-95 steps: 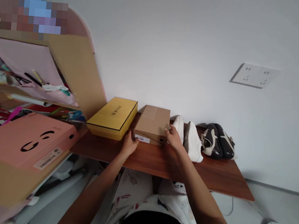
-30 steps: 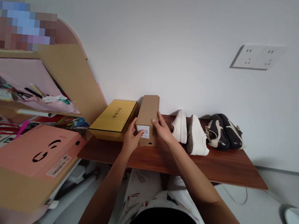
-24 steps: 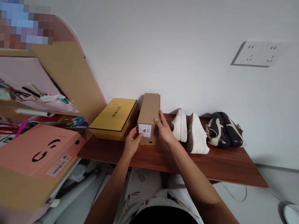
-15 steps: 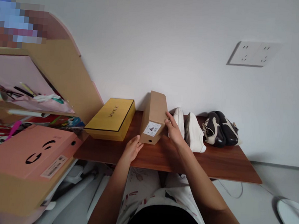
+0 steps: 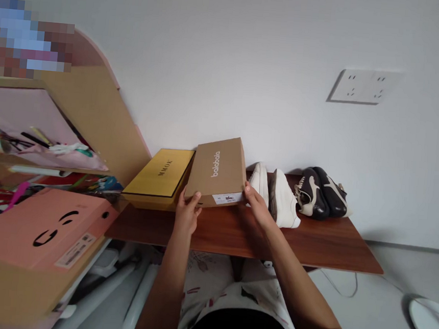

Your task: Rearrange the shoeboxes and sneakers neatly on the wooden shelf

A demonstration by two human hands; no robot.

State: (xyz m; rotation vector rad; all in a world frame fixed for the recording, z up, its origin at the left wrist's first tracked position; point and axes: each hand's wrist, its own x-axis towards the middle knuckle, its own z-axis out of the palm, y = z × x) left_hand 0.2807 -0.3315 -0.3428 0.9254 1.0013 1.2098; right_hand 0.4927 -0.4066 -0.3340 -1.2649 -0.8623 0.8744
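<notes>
A brown shoe box (image 5: 217, 169) marked "balabala" is held between my two hands over the dark wooden board (image 5: 236, 240), its large printed face turned up. My left hand (image 5: 188, 210) grips the near left corner, thumb on top. My right hand (image 5: 255, 201) holds the near right corner, by the label. Left of it lies a yellow box (image 5: 161, 172) marked "MMOK", partly covered by the brown one. White shoes (image 5: 286, 201) stand just right of my right hand, and dark shoes (image 5: 317, 193) sit farther right.
A pink box (image 5: 41, 225) rests on the desk at the left, below a shelf (image 5: 82, 106) with pens and small items. A wall socket plate (image 5: 360, 86) is at the upper right. A round white object (image 5: 430, 326) lies on the floor at the lower right.
The brown box has tipped over to the left, from standing on its narrow side to showing its broad printed face. My left hand has moved onto its corner.
</notes>
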